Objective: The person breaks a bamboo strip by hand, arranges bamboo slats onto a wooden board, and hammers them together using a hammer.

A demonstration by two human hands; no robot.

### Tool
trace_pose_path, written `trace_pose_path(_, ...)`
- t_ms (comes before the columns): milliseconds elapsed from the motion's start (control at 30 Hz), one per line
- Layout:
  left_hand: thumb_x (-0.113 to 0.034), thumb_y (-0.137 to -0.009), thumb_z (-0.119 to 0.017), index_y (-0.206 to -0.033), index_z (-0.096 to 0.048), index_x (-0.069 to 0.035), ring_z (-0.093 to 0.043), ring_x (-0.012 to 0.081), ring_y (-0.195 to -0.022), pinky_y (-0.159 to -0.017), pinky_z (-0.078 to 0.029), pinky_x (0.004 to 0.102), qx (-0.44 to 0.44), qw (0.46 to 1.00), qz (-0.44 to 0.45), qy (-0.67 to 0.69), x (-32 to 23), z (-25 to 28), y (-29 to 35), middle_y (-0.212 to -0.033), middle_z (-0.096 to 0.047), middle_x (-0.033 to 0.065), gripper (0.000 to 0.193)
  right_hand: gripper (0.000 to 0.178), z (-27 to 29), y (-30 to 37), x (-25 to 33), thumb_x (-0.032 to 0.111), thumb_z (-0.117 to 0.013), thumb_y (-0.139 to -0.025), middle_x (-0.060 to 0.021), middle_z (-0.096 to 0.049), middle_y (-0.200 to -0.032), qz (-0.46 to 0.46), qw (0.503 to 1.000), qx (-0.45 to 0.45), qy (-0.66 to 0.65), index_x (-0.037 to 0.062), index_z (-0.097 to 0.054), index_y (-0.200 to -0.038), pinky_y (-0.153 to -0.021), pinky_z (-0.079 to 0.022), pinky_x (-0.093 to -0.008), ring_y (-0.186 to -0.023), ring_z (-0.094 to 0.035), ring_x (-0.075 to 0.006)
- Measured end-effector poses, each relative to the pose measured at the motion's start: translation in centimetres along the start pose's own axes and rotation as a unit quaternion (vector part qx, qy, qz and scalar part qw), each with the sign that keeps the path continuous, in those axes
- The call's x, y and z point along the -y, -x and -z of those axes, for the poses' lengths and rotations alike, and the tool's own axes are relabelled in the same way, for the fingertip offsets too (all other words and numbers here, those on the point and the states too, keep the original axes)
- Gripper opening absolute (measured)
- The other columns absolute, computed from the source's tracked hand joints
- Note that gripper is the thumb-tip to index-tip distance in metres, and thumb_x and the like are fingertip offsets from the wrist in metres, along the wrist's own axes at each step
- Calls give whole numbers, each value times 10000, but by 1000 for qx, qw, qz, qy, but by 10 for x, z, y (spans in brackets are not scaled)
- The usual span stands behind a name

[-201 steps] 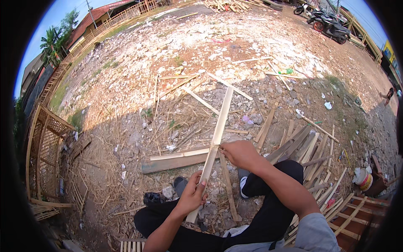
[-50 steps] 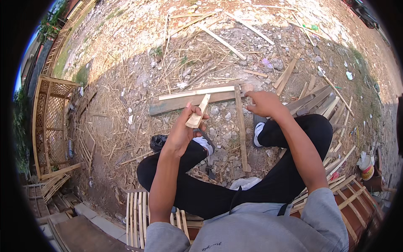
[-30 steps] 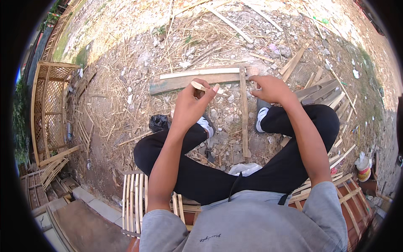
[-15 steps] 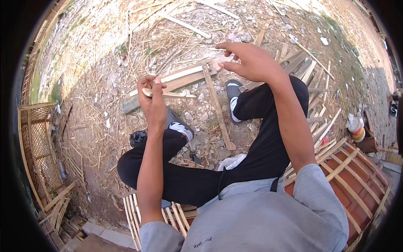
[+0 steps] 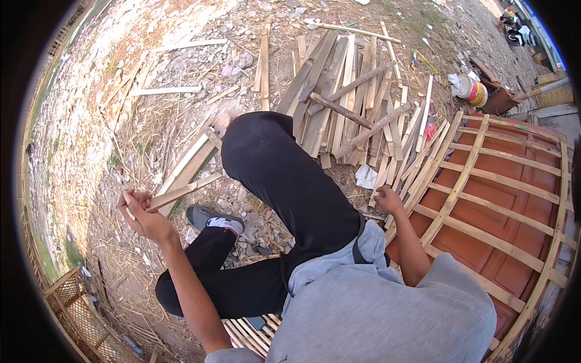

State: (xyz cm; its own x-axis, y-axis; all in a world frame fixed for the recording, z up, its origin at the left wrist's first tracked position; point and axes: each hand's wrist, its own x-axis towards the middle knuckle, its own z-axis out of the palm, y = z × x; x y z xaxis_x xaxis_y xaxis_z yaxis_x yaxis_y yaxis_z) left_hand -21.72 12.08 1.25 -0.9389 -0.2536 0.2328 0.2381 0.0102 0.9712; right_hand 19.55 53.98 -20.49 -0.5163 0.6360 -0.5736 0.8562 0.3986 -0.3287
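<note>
Over on the left, the left hand (image 5: 145, 216) is gripping a pale strip (image 5: 187, 192), thumb and fingers closing around its near end, and that strip is slanting up and away, its far end pointing toward the bent right knee (image 5: 260, 136). Behind it a plank (image 5: 192, 164) is lying on the stony ground, and a grey shoe (image 5: 209, 218) is resting just below. Now across to the right: the right hand (image 5: 389, 201) is hovering near the loose slats (image 5: 416, 158), fingers curling inward with little gap showing; whether they are pinching anything, I cannot tell! A white scrap (image 5: 366, 176) is lying just beyond that hand. Further out, the woodpile (image 5: 327, 91) is sprawling ahead of the knee, a brown stick (image 5: 342, 111) lying across it. On the far right, a lattice (image 5: 455, 196) is spreading over a red-brown panel (image 5: 529, 215), and a bucket (image 5: 475, 91) is sitting up beyond its top edge.
</note>
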Motion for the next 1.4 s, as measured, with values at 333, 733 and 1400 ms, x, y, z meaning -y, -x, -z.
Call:
trace_pose_path(333, -369, -992, -408, -784, -419, -99, -314, 114, -608, -608, -279, 268, -113, 991, -56, 51, -53, 8, -29, -641, -345, -4, 341, 321, -110, -1, -56, 234, -668, -768, -194, -687, -901, 77, 987, 117, -78, 41, -678, -1024, -793, -514, -399, -867, -676, -318)
trace_pose_path(733, -333, -1015, -378, -745, -418, -68, -261, 85, -566, -540, -228, 250, -114, 985, -116, 57, -16, 46, -48, -625, -309, -11, 380, 504, 84, -139, 205, 234, -658, -754, -200, -588, -1127, 210, 938, -246, 129, 50, -528, -1205, -895, -444, -471, -1024, -562, -403)
trace_pose_path(1400, -296, -955, -321, -804, -432, -69, -293, 89, -627, -591, -273, 255, -190, 970, -74, 129, 17, 66, -56, -685, -334, 0, 294, 433, 36, -196, 233, 371, -545, -882, -240, -668, -993, 158, 973, -138, 93, -13, -607, -1074, -817, -511, -454, -981, -663, -343)
